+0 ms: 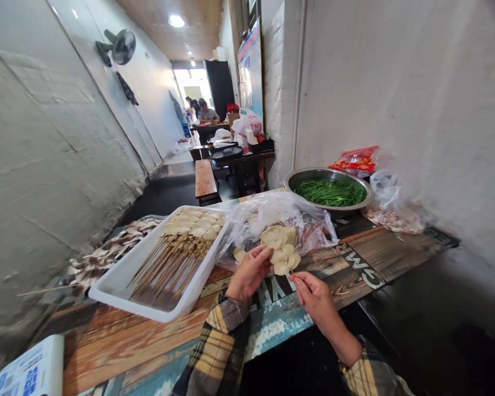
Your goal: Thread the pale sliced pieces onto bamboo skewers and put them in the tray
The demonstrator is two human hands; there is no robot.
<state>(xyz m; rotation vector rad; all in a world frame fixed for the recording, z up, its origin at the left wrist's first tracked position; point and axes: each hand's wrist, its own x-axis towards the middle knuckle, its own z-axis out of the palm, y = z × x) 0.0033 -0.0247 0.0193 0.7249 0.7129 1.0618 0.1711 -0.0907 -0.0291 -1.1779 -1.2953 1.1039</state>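
Observation:
My right hand (pixel 315 297) pinches the lower end of a thin stick, with pale, round, thin slices (pixel 284 260) threaded above it. At the slices' left edge, my left hand (pixel 253 272) is closed, thumb and fingertips against them. I cannot tell what food the slices are. Just behind my hands lies a crumpled clear plastic bag (pixel 247 220), with more pale slices partly under it. To the left stands a white plastic tray (pixel 103 294), holding rows of finished skewers (pixel 169 264) with bare sticks towards me.
Brownish-white pieces like mushrooms (pixel 103 253) lie left of the tray. A metal bowl (pixel 289 184) of green stalks (pixel 330 192) stands back right, near a red package (pixel 355 159) and plastic bags (pixel 390 203). A white box (pixel 33 366) sits front left. People (pixel 208 113) sit far off.

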